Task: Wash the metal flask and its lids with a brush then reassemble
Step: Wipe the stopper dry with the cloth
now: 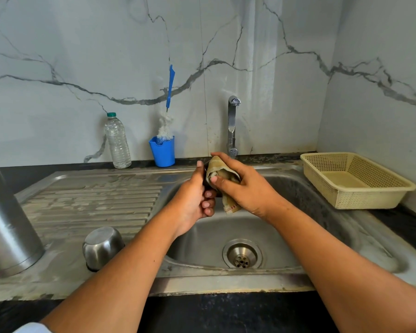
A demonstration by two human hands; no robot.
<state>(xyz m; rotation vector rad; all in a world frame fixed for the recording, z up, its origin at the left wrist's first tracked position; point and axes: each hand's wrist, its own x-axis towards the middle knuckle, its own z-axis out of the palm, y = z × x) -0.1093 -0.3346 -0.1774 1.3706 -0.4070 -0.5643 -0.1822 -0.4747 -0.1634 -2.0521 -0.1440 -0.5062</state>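
step: likely wiping lid (206,182) dry over sink (286,236) | left hand (192,200) curled round lid, right hand (240,186) pinching cloth (216,169) onto it | flask (7,224), cap (102,246) on drainboard (94,200) | tip: rotate lid, firm grip

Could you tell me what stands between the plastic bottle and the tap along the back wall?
The head view shows a blue cup holding the brush between the plastic bottle and the tap.
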